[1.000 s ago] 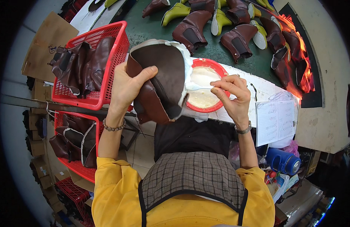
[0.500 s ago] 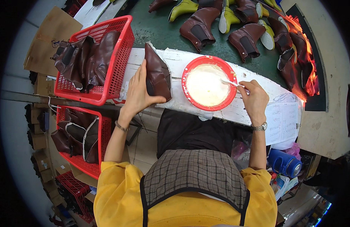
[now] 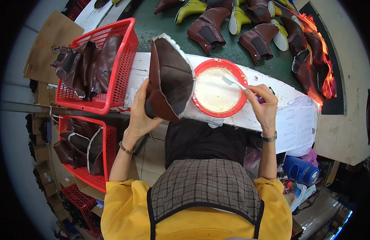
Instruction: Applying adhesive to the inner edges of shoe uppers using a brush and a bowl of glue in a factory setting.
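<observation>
My left hand (image 3: 141, 116) grips a dark brown leather boot upper (image 3: 169, 80), held open side up over the white work board (image 3: 249, 116). My right hand (image 3: 264, 105) holds a small brush (image 3: 237, 83) with a purple handle, its bristles over the red bowl (image 3: 201, 108) of pale glue. The bowl stands on the board right of the boot upper, touching it in the picture.
A red basket (image 3: 121, 68) of brown uppers stands at the left, another red basket (image 3: 109, 160) below it. Boots on green lasts (image 3: 241, 20) lie on the green belt behind. A sheet of paper (image 3: 295, 128) and a blue bottle (image 3: 300, 171) are at the right.
My left hand has lifted the boot upper off the board and turned it open side up. My right hand has drawn the brush a little left over the bowl.
</observation>
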The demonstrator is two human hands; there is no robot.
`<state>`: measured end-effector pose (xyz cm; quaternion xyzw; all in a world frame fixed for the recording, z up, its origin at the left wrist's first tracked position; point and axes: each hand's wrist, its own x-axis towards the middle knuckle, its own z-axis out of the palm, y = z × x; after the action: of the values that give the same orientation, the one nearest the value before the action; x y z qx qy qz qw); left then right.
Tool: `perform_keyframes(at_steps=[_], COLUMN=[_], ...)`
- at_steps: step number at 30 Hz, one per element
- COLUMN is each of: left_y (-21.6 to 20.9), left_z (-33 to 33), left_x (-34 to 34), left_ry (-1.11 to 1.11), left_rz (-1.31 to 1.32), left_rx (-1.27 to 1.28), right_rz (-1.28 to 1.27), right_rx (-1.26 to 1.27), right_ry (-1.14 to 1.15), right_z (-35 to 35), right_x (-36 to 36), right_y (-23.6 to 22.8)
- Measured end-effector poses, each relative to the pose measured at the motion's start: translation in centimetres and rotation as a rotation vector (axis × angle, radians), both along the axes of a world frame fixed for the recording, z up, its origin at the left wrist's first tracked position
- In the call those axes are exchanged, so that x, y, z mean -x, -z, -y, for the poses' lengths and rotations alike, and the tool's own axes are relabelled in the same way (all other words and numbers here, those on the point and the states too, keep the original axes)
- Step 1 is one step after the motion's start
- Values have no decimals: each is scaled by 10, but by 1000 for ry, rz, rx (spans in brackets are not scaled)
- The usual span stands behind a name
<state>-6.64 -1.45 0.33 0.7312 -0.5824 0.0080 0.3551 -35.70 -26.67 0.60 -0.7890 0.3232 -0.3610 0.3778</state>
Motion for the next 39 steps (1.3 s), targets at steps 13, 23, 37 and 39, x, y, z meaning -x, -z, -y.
perform_keyframes(at_steps=[13, 23, 37, 39], left_y=[-26, -28, -35, -30], left_z=[7, 40, 77, 58], left_x=[28, 31, 1, -9], left_ry=[198, 139, 112, 109], left_rz=[-156, -45, 347, 37], left_rx=[262, 465, 407, 345], right_rz=[181, 151, -8, -161], right_rx=[161, 159, -12, 20], right_ry=[-97, -159, -192, -14], right_z=[3, -26, -30, -12], right_x=[-28, -14, -13, -13], right_y=[-30, -30, -34, -30])
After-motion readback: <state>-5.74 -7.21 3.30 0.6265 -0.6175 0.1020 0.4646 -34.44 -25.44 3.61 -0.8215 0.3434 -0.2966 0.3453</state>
